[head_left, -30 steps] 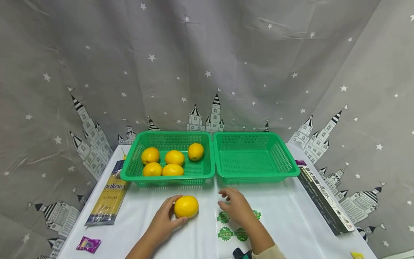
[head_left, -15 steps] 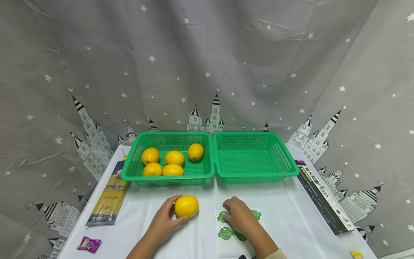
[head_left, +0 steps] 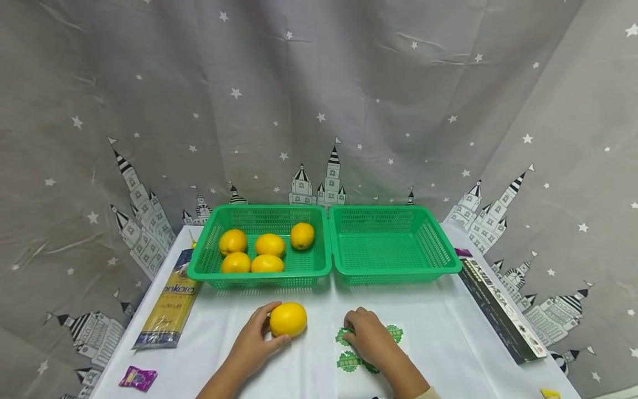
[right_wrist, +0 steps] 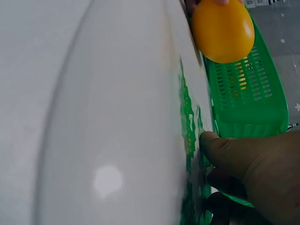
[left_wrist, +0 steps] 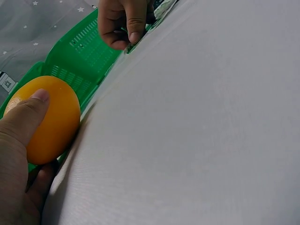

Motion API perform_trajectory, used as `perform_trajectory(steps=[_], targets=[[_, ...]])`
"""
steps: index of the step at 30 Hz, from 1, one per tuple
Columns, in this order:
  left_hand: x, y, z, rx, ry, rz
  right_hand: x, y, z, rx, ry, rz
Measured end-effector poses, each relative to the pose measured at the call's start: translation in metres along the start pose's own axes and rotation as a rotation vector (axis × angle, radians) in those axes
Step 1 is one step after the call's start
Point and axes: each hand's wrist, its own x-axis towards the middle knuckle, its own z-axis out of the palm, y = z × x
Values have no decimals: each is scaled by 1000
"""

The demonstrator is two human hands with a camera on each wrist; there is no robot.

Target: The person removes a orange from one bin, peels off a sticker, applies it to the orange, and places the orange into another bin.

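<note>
Head view: the left hand (head_left: 251, 344) cups a yellow lemon (head_left: 288, 319) that sits on the white worktop (head_left: 448, 343), in front of the left green basket (head_left: 214, 274). The lemon lies just ahead and to the right of the palm; fingers curl over its far side and the thumb presses its near side, so the hand grips it. Its long axis runs roughly left to right across the worktop. The left wrist view confirms the thumb (left_wrist: 28, 112) laid on the fruit's skin.

The right hand (head_left: 366, 335) rests just to the right, on a sheet of green round stickers (head_left: 349, 360), its fingers bent down and their tips at the sheet's upper left sticker; whether they pinch the sticker or only press it cannot be told. The two hands are near, not touching, and the lemon lies between them, closer to the left hand.

Five more lemons (head_left: 269, 245) lie in the left basket; the right green basket (head_left: 438, 266) adjoins it. A pasta packet (head_left: 169, 310) lies at the left edge, a dark box (head_left: 498, 305) at the right.
</note>
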Motion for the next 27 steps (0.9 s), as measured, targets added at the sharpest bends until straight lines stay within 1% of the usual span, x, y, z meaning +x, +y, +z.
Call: perform_trajectory(steps=[2,5,7,11,14,17,21,24,27], targets=[[0,0,0,-1,-3,-3,0,1,-1,18,-17,-2],[0,0,0,1,-4,-10,0,2,-7,83,-56,-8],[0,1,0,3,-7,-15,-1,4,-14,155,-93,-15],[1,1,-1,6,-12,-14,-4,9,-30,321,-195,-13],[1,1,-2,1,-9,-2,-5,11,-41,381,-244,-17],[1,1,-3,2,-3,8,-2,3,-49,407,-202,-38],[0,0,-4,12,2,3,9,-25,-49,491,-99,-80],[0,0,-3,3,-1,2,19,-49,-43,548,-82,-115],[0,-1,-2,-24,-15,7,28,-67,-36,557,-85,-130]])
